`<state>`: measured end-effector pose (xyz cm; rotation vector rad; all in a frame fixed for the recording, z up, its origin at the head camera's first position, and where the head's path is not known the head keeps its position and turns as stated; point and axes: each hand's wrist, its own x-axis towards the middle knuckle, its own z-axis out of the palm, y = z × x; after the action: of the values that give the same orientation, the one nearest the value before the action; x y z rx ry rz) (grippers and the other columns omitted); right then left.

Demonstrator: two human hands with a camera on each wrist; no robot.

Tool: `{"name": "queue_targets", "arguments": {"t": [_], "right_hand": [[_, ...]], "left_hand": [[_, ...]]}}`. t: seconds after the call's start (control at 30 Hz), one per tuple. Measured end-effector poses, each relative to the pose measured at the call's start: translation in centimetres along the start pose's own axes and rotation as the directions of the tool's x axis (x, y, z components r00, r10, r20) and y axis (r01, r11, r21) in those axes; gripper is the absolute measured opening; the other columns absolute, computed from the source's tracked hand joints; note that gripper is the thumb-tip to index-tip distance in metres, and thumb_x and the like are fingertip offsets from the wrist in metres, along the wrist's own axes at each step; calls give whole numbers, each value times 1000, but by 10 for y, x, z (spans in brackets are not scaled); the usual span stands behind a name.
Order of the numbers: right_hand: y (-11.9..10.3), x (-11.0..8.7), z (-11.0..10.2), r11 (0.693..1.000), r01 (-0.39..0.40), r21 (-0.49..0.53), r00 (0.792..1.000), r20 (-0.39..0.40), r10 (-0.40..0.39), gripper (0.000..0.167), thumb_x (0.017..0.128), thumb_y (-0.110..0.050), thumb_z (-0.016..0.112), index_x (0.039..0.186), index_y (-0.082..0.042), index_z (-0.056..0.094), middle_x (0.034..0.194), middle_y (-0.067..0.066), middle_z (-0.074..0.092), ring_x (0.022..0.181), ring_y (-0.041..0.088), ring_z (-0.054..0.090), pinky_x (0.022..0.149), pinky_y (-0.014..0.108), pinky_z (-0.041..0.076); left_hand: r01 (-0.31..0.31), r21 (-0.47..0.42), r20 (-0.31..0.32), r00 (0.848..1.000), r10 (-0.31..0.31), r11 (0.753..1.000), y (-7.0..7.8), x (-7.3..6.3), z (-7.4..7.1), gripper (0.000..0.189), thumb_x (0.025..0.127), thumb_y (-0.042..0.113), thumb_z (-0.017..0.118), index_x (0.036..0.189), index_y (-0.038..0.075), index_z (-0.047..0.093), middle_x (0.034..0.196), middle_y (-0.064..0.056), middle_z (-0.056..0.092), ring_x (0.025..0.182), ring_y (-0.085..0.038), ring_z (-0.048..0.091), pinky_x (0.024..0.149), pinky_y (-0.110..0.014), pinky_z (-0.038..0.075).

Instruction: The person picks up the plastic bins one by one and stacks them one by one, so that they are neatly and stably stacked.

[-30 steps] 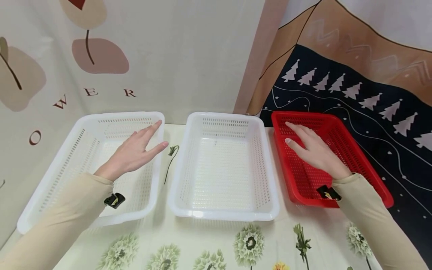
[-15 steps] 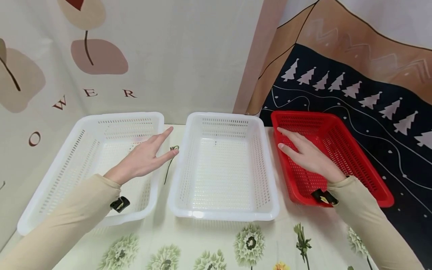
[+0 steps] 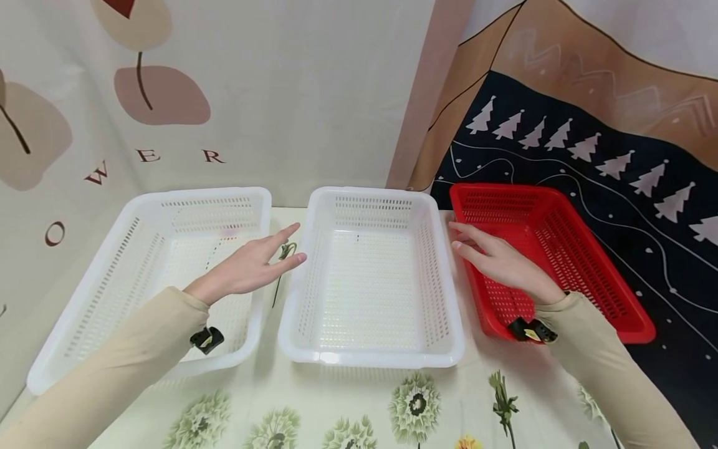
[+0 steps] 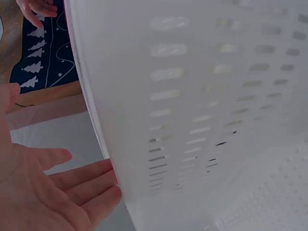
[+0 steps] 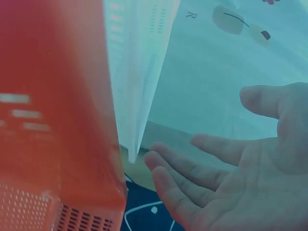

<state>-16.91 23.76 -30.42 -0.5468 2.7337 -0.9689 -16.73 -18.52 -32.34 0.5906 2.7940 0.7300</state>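
Note:
My left hand (image 3: 249, 265) hovers over the right rim of the left white basket (image 3: 120, 249), its fingers extended toward the middle white basket (image 3: 370, 358). In the left wrist view that hand (image 4: 62, 187) has loose fingers beside the pale basket wall (image 4: 130, 120) and holds nothing. My right hand (image 3: 499, 259) is above the left rim of the red basket (image 3: 594, 249), fingers pointing toward the middle basket. The right wrist view shows this hand (image 5: 231, 178) with spread, slightly bent fingers and nothing in them, near the red wall (image 5: 57, 96).
The three perforated baskets stand side by side on a flower-printed tablecloth (image 3: 258, 386). Behind them hangs a pale printed curtain (image 3: 303, 93), with a dark tree-patterned cloth (image 3: 561, 162) at the right. Narrow gaps separate the baskets.
My left hand has moved right, from over the left basket toward the middle one. My right hand has shifted left and slightly nearer, toward the red basket's left rim. The baskets stay put.

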Motion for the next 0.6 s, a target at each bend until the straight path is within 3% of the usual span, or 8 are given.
{"name": "queue_targets", "arguments": {"t": [0.3, 0.6], "right_hand": [[-1, 3, 5, 999, -20, 48, 997, 70, 17, 57, 98, -21, 54, 147, 1, 34, 131, 23, 52, 117, 36, 51, 94, 51, 46], [8, 6, 6, 997, 31, 76, 989, 140, -41, 57, 95, -8, 58, 145, 4, 36, 119, 22, 59, 107, 35, 57, 85, 43, 53]], "left_hand": [[35, -61, 31, 999, -34, 997, 0, 4, 0, 83, 96, 54, 49, 150, -4, 22, 134, -23, 53, 120, -40, 52, 102, -55, 36], [1, -190, 121, 992, 22, 982, -4, 5, -1, 80, 96, 40, 58, 151, -4, 18, 122, -21, 62, 117, -36, 56, 100, -55, 38]]}}
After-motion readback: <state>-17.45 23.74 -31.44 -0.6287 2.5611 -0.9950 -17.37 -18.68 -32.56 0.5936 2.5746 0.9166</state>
